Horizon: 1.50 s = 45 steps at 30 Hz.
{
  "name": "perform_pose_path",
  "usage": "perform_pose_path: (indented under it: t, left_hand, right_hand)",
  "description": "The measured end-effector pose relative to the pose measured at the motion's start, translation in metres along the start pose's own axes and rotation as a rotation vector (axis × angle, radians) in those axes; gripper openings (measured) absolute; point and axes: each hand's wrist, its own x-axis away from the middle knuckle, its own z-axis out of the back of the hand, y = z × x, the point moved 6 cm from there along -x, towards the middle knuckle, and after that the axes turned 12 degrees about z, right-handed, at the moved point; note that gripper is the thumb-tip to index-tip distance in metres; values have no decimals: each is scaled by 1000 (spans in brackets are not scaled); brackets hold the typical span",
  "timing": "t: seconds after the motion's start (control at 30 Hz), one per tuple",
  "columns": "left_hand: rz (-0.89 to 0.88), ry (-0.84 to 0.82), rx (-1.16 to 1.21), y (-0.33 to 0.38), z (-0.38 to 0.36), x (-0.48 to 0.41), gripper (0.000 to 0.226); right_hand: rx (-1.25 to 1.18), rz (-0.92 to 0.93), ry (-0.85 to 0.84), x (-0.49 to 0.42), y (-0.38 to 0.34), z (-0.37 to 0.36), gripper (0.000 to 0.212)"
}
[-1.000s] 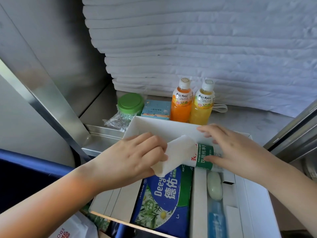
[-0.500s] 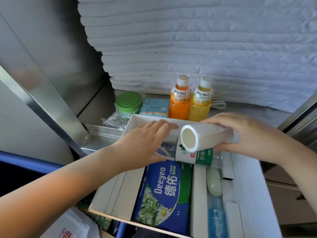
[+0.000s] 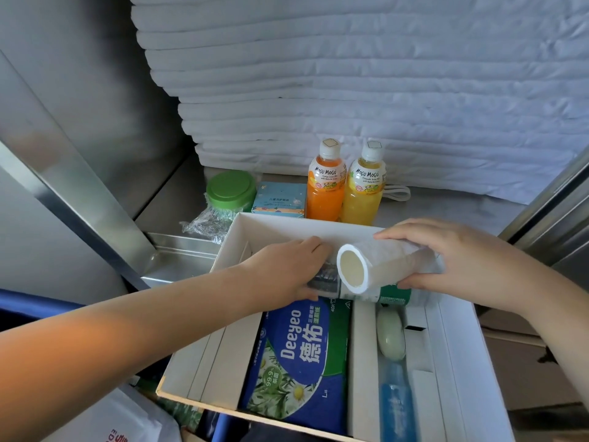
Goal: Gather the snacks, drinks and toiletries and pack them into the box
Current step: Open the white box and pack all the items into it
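A white cardboard box (image 3: 462, 362) lies open in front of me. Inside it are a blue Deeyeo wipes pack (image 3: 299, 362), a pale green soap (image 3: 391, 336), a blue tube (image 3: 396, 400) and a clear water bottle (image 3: 392, 293) with a green label lying across the far end. My right hand (image 3: 446, 256) holds a white paper roll (image 3: 376, 269) just above that bottle. My left hand (image 3: 287, 269) reaches into the box and grips the bottle's left end. Behind the box stand an orange juice bottle (image 3: 325, 189) and a yellow juice bottle (image 3: 365, 193).
A green-lidded jar (image 3: 231, 191) in crinkled wrap and a small light-blue carton (image 3: 279, 200) sit on the steel shelf (image 3: 462, 212) behind the box. Stacked white quilted pads (image 3: 366, 74) fill the back. Slanted metal frame bars flank both sides. A white bag (image 3: 111, 422) lies at lower left.
The white roll passed from my left hand to my right, now lifted with its open end facing me. My left hand moved onto the water bottle's left end.
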Motion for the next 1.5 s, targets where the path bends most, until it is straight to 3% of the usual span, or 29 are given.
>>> perform_pose_path:
  t: [0.43, 0.63, 0.73, 0.87, 1.03, 1.1, 1.27, 1.4, 1.5]
  left_hand:
    - [-18, -20, 47, 5, -3, -1, 67]
    - [-51, 19, -40, 8, -3, -2, 67]
    - [-50, 51, -58, 6, 6, 1, 80]
    - [-34, 142, 75, 0, 39, 25, 86]
    - [-236, 387, 58, 13, 65, 68, 81]
    - [-207, 386, 18, 14, 61, 72, 81]
    - [-78, 468, -29, -2, 65, 84, 54]
    - [13, 427, -165, -21, 61, 101, 57]
    - [79, 385, -261, -28, 57, 107, 61]
  right_hand:
    - [1, -21, -46, 4, 4, -7, 58]
    - [17, -10, -58, 3, 3, -9, 59]
    - [13, -3, -54, 2, 1, -8, 59]
    - [43, 37, -71, -4, -3, -8, 59]
    - [96, 132, -95, -30, -21, -12, 60]
    - [105, 180, -96, -45, -30, -16, 60]
    - [116, 223, -99, -70, -44, -32, 67]
    - [136, 183, -54, -65, -35, -37, 77]
    - [173, 165, -168, -58, -31, -54, 69]
